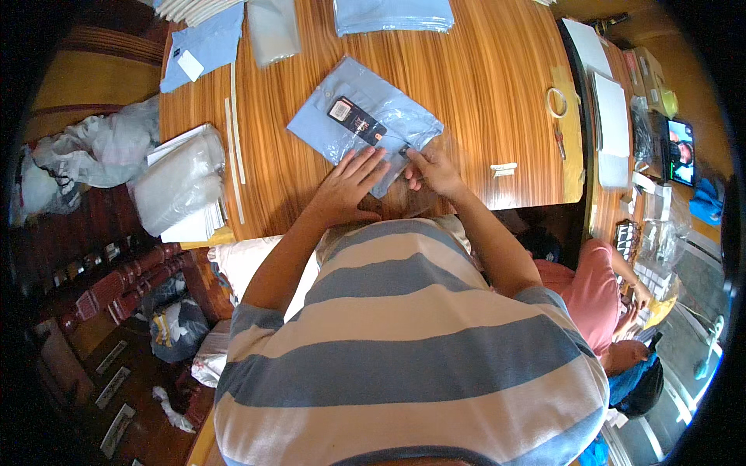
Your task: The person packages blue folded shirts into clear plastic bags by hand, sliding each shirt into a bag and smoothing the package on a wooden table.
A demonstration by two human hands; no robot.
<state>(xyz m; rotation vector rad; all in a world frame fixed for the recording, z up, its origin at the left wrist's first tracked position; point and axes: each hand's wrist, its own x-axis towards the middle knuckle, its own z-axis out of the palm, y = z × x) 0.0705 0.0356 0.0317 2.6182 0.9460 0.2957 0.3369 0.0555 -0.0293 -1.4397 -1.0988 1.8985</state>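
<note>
A folded light-blue shirt lies at a slant on the wooden table in a clear plastic bag. On top of it is a dark hang tag with a pale sticker. My left hand rests flat on the bag's near side, fingers stretched out and just below the tag. My right hand has its fingers curled, the thumb and a finger pinching the bag near its lower right edge. Beside that thumb shows a small dark patch, too small to make out.
More folded blue shirts and a stack of clear bags lie at the far side. A tape roll and small scissors sit at the right. Plastic sleeves overhang the left edge. Another person in pink sits at right.
</note>
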